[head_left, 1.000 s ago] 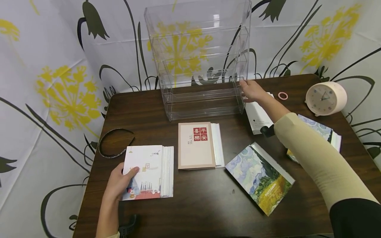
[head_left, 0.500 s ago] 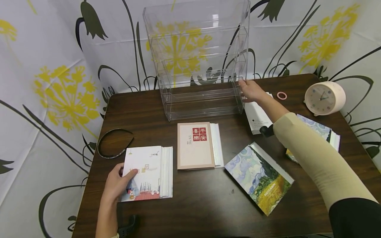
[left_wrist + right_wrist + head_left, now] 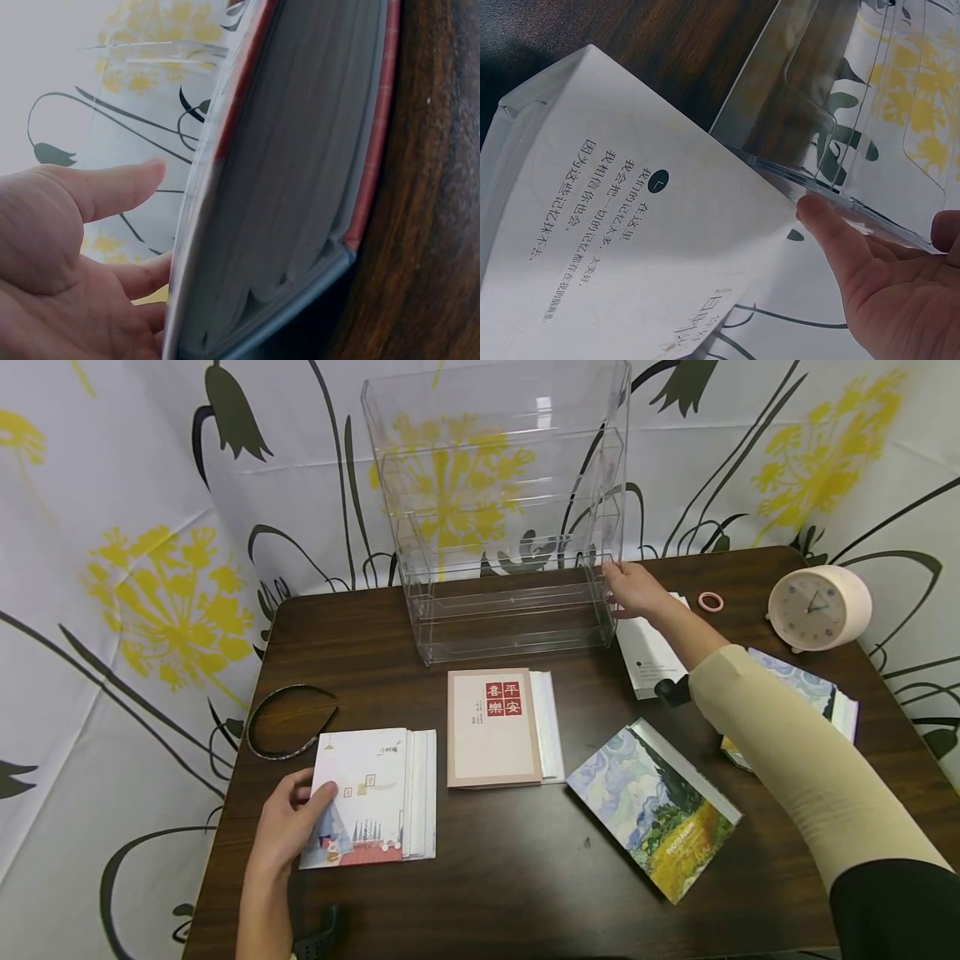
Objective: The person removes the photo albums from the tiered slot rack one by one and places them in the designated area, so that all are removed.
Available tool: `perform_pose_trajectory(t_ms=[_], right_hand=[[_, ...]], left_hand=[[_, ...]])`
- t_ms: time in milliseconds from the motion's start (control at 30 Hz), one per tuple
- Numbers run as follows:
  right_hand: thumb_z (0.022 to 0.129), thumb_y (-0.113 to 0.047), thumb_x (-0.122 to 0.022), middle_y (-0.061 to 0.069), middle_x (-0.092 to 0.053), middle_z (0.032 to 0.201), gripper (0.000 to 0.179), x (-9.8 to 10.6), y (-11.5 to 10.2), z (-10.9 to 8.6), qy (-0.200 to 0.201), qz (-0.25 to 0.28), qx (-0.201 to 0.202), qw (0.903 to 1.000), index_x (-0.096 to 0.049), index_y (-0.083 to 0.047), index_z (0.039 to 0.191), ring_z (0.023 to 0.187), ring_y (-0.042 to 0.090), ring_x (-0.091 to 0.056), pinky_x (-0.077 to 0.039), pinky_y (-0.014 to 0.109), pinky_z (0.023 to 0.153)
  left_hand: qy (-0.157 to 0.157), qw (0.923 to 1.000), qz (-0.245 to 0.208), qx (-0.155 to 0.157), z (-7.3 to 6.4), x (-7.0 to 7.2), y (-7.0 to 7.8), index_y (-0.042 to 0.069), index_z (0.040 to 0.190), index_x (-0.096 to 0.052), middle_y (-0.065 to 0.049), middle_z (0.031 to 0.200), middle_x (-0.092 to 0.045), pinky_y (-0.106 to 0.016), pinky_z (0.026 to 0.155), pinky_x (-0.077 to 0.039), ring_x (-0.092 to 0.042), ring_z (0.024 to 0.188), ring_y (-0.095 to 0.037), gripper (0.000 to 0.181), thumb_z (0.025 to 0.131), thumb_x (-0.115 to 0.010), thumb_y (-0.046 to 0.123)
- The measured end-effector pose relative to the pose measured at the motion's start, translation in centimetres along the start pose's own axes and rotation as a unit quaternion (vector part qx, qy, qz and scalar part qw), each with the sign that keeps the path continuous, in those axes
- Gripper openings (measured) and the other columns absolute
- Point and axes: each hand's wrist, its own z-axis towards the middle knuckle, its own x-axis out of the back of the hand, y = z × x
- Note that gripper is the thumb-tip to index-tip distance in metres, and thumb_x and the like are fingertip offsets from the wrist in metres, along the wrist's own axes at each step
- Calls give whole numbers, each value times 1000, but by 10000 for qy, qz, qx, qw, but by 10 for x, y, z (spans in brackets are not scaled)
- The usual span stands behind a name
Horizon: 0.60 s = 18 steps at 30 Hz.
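At the table's left, my left hand [image 3: 283, 822] touches the left edge of a white photo album [image 3: 360, 797] with a red and blue picture on it. In the left wrist view its thumb stands straight and apart from the album's cover [image 3: 196, 217], and the other fingers reach behind the edge. Across the table, my right hand [image 3: 637, 589] grips the right side of a clear plastic rack [image 3: 513, 643] with several tiers. The right wrist view has the thumb on one face of the rack's side panel [image 3: 832, 191] and fingers beyond it.
A beige album [image 3: 491, 735] lies mid-table, with a painted-landscape album [image 3: 652, 810] to its right. Beyond the right forearm are another painted album [image 3: 795, 677], a white book [image 3: 648, 656], a pink ring [image 3: 711, 602] and an alarm clock [image 3: 821, 608]. A headband [image 3: 258, 752] lies left.
The left thumb has slid from the white album's cover back to its left edge, and that hand has drawn slightly left. The right hand stays at the rack.
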Motion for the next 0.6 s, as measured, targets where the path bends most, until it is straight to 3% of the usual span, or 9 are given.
perform_pose_trajectory(t_ms=[200,400,600], right_hand=[[108,-36,-20,28,-20,155,61,0,1,-2,-20,33,43,10000,-16,5,153,136,47,-33,-42,51,103],[108,-39,-22,26,-20,156,63,3,4,-2,-64,93,55,9999,-14,3,154,137,45,-33,-42,51,103],[105,-47,-26,27,-21,156,70,6,9,-3,-199,376,9,9991,-12,0,155,138,43,-33,-41,52,104]], left_hand=[[625,9979,166,-28,-1,1,2,5,148,-38,-23,125,-52,-35,70,-42,-55,98,-33,65,97,-57,41],[1248,9892,414,-642,-2,-3,8,6,144,-43,-21,125,-52,-48,84,-40,-52,108,-35,57,97,-60,33],[1864,9710,822,-1249,-1,-9,27,8,142,-46,-20,128,-49,-58,95,-35,-44,118,-38,54,94,-63,27]])
